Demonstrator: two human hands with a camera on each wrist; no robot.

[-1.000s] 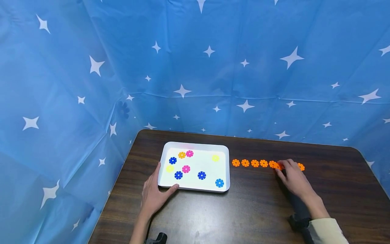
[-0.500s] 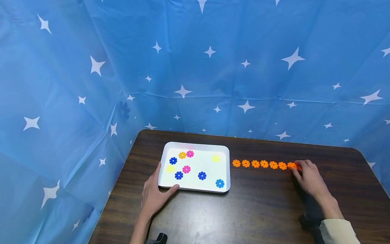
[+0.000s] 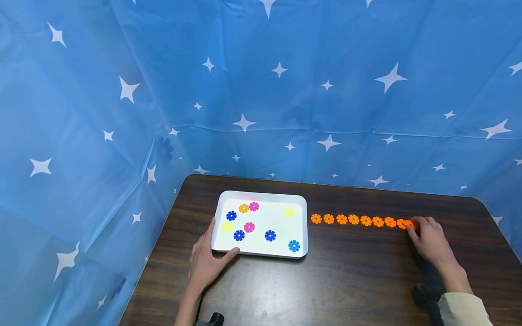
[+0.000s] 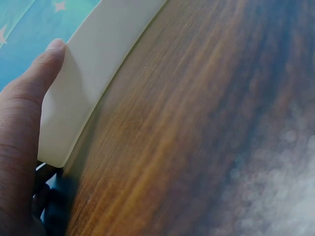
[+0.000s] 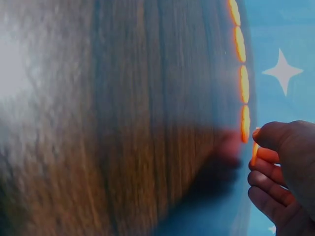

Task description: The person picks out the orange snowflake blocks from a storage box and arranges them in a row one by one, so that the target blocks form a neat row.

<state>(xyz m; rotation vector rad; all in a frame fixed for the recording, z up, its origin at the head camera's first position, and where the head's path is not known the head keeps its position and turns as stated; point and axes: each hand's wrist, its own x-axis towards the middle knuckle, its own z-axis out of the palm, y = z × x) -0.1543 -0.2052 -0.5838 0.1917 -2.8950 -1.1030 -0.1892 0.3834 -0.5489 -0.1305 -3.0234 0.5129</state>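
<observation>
My left hand (image 3: 207, 258) grips the near-left corner of a white tray (image 3: 261, 253), thumb on the front wall and fingers along the left side. In the left wrist view the thumb (image 4: 39, 73) presses the tray's wall (image 4: 93, 73). My right hand (image 3: 434, 242) is at the right end of a row of orange notched plastic discs (image 3: 366, 221). Between thumb and index finger it pinches one orange disc (image 5: 255, 147), which overlaps the last disc of the row in the head view. The right wrist view shows this disc slightly apart from the row (image 5: 244, 83).
Several notched discs lie spread in the tray: dark blue (image 3: 270, 235), light blue (image 3: 294, 246), pink (image 3: 249, 227), yellow (image 3: 289, 212) and one orange (image 3: 243, 208). The brown wooden table (image 3: 326, 280) meets a blue star-patterned cloth (image 3: 261, 90) at its far and left edges.
My right hand has moved right along the row, first leaving a disc on the table and now holding another at the row's end. The left hand and tray stay put.
</observation>
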